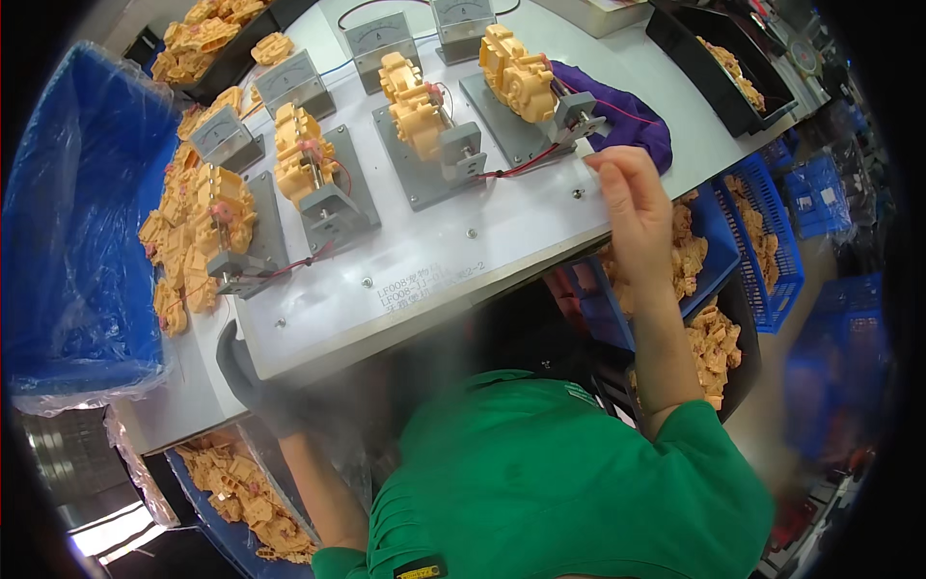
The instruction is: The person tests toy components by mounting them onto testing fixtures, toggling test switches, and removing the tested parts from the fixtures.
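Note:
My right hand (635,198) is at the right end of a white board (424,241). Its thumb and forefinger are pressed together beside the rightmost grey test fixture (516,135); anything between them is too small to make out. A yellow plastic gear housing (519,75) sits on that fixture, with red wires at its front. Similar gear housings (413,104) are mounted on the other fixtures along the board. My left hand (249,374), in a dark grey glove, is by the board's front left corner. Blur and the board's edge hide most of its fingers.
Analog meters (378,43) stand behind the fixtures. A heap of yellow housings (174,232) lies at the left, next to a blue lined bin (92,222). A purple cloth (617,111) and a black tray (719,68) are at the right. Crates of parts (762,241) stand below.

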